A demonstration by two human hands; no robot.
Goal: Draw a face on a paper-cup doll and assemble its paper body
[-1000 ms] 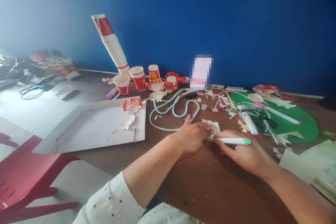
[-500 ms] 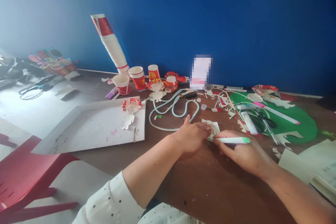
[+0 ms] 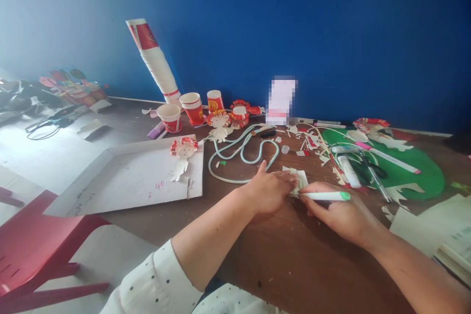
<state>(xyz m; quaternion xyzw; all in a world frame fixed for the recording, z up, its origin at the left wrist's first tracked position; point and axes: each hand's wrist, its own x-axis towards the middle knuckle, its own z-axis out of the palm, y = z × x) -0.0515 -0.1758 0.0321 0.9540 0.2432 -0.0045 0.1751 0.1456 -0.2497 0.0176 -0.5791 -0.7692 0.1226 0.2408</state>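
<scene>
A small piece of white paper (image 3: pixel 300 176) lies on the brown table, with faint drawn lines on it. My left hand (image 3: pixel 270 190) rests over its left side, fingers stretched out and thumb raised apart, pinning it down. From the right, my right hand (image 3: pixel 333 213) grips a white marker (image 3: pixel 326 196) with a green end, its tip low at the paper's edge beside my left fingertips. The exact tip is partly hidden by the fingers. Beyond my hands lies a loop of pale blue cord (image 3: pixel 245 157).
A white box lid (image 3: pixel 125 176) holds a paper lion figure (image 3: pixel 184 154). Behind stand paper cups (image 3: pixel 191 108) and a leaning cup stack (image 3: pixel 158 66). On the right are green paper (image 3: pixel 430 176), scissors (image 3: pixel 375 176), a pink-capped marker (image 3: pixel 393 159) and paper scraps (image 3: pixel 312 142).
</scene>
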